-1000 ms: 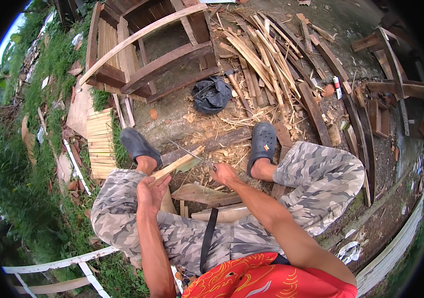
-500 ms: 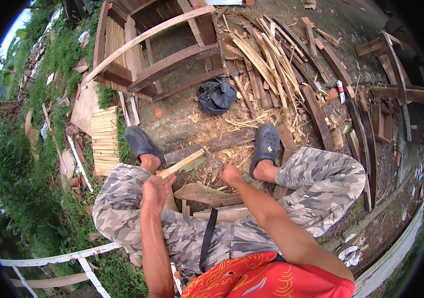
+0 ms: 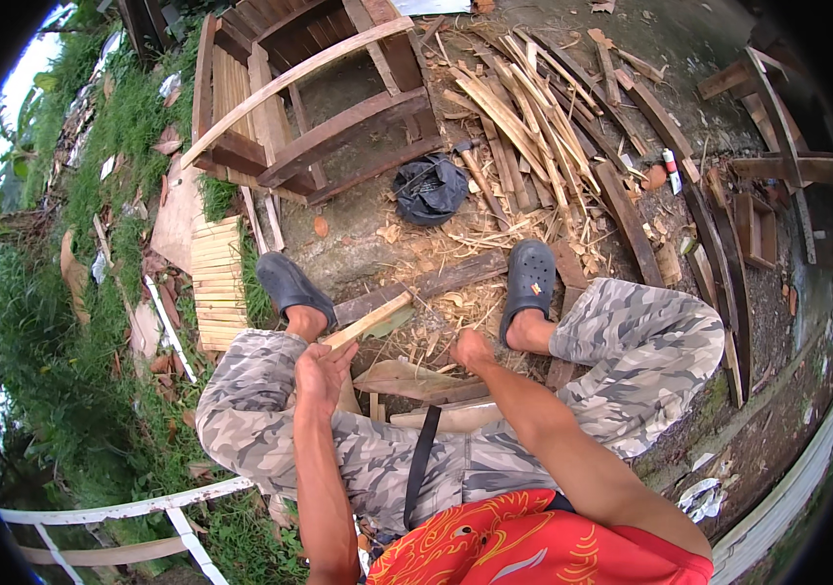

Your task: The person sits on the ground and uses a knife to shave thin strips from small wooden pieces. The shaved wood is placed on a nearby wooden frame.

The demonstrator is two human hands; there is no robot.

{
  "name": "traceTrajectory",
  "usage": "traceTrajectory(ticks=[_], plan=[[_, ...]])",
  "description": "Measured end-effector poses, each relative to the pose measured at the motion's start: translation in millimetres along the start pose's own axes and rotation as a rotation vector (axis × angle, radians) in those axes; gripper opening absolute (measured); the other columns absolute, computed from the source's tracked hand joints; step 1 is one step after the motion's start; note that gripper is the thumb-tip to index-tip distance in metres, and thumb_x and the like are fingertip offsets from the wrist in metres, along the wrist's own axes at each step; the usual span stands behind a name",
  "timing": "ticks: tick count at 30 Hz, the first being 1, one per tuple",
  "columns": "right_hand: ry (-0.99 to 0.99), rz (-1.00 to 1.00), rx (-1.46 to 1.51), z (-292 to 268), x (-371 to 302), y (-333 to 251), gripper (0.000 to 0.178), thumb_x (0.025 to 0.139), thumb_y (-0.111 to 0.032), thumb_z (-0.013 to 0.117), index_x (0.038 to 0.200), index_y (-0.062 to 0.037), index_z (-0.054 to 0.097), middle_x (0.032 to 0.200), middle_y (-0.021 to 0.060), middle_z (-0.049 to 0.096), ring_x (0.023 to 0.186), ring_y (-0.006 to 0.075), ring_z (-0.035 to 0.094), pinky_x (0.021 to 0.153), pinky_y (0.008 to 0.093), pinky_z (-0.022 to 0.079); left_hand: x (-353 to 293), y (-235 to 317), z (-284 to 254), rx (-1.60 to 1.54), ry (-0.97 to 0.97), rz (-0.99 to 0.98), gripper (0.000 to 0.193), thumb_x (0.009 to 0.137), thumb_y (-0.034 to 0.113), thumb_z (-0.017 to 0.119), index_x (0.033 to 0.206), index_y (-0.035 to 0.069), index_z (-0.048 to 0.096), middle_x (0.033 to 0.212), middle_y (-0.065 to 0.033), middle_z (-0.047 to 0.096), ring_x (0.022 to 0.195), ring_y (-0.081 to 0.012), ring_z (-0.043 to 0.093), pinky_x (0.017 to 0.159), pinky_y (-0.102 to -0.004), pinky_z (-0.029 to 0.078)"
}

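Note:
My left hand [image 3: 321, 378] is closed round the near end of a pale wooden strip [image 3: 373, 318]. The strip slants up and away to the right, its far end over a dark plank [image 3: 465, 274] on the ground. To the right of the strip, my right hand [image 3: 473, 349] is a closed fist, apart from the wood. Whatever it grips is too thin and blurred against the shavings [image 3: 450, 310] to name. Below the strip lies a broad dry leaf-like piece [image 3: 406, 380].
A dark wooden frame [image 3: 348, 136] stands ahead, beside a black plastic bag [image 3: 430, 189] and a hammer [image 3: 480, 177]. Split strips [image 3: 523, 127] are heaped at the far right. Several pale slats [image 3: 218, 283] lie in a row at left. A white tube [image 3: 671, 171] lies among boards.
My right hand has drawn slightly to the right, away from the strip. My left hand keeps its hold on the strip. The whole view has shifted a little.

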State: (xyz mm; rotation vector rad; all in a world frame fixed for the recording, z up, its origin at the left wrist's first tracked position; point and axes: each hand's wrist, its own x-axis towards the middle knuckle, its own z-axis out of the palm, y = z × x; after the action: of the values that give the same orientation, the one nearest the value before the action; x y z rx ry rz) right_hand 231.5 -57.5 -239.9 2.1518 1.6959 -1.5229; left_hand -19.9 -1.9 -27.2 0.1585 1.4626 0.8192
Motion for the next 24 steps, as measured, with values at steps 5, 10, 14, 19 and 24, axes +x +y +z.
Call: traceTrajectory(ticks=[5, 10, 14, 19, 24], plan=[[0.0, -0.03, 0.022, 1.4, -2.9, 0.1, 0.037, 0.087, -0.034, 0.061, 0.1, -0.0002, 0.07, 0.096, 0.0281, 0.069, 0.095, 0.0439, 0.067, 0.086, 0.05, 0.054, 1.7, 1.0, 2.2, 0.031, -0.018, 0.005, 0.045, 0.09, 0.02, 0.04, 0.124, -0.009, 0.041, 0.137, -0.0315, 0.051, 0.128, -0.0356, 0.052, 0.106, -0.0389, 0.034], [0.017, 0.086, 0.023, 10.6, 0.4, 2.8, 0.035, 0.087, -0.031, 0.061, 0.098, 0.0005, 0.071, 0.094, 0.0272, 0.07, 0.093, 0.0433, 0.068, 0.084, 0.0493, 0.054, 5.9, 3.8, -3.9, -0.016, -0.011, -0.029, 0.045, 0.09, 0.021, 0.039, 0.123, -0.009, 0.042, 0.137, -0.0328, 0.05, 0.13, -0.0358, 0.051, 0.108, -0.0395, 0.033], [-0.067, 0.183, 0.034, 12.7, 1.7, 7.8, 0.034, 0.088, -0.028, 0.059, 0.103, -0.0002, 0.072, 0.102, 0.0264, 0.07, 0.101, 0.0417, 0.067, 0.089, 0.0478, 0.054, 11.3, 4.3, -7.4, -0.027, -0.035, -0.02, 0.048, 0.09, 0.023, 0.04, 0.125, -0.01, 0.041, 0.138, -0.0326, 0.049, 0.129, -0.0359, 0.051, 0.108, -0.0388, 0.033], [-0.048, 0.159, -0.002, 14.6, 10.2, 14.0, 0.032, 0.087, -0.026, 0.06, 0.104, -0.0016, 0.072, 0.102, 0.0254, 0.07, 0.099, 0.0413, 0.068, 0.091, 0.0475, 0.053, 9.1, 4.6, -6.0, 0.001, -0.006, -0.016, 0.056, 0.09, 0.023, 0.04, 0.133, -0.012, 0.038, 0.136, -0.031, 0.052, 0.127, -0.036, 0.052, 0.109, -0.0389, 0.033], [-0.106, 0.209, -0.016, -3.3, 15.0, 11.9, 0.036, 0.083, -0.029, 0.063, 0.103, 0.0001, 0.071, 0.103, 0.0252, 0.07, 0.099, 0.0408, 0.067, 0.088, 0.0476, 0.054, 5.7, 8.6, 1.1, -0.007, 0.014, -0.043, 0.055, 0.091, 0.024, 0.039, 0.132, -0.012, 0.042, 0.134, -0.0286, 0.055, 0.125, -0.0341, 0.054, 0.107, -0.0384, 0.035]])
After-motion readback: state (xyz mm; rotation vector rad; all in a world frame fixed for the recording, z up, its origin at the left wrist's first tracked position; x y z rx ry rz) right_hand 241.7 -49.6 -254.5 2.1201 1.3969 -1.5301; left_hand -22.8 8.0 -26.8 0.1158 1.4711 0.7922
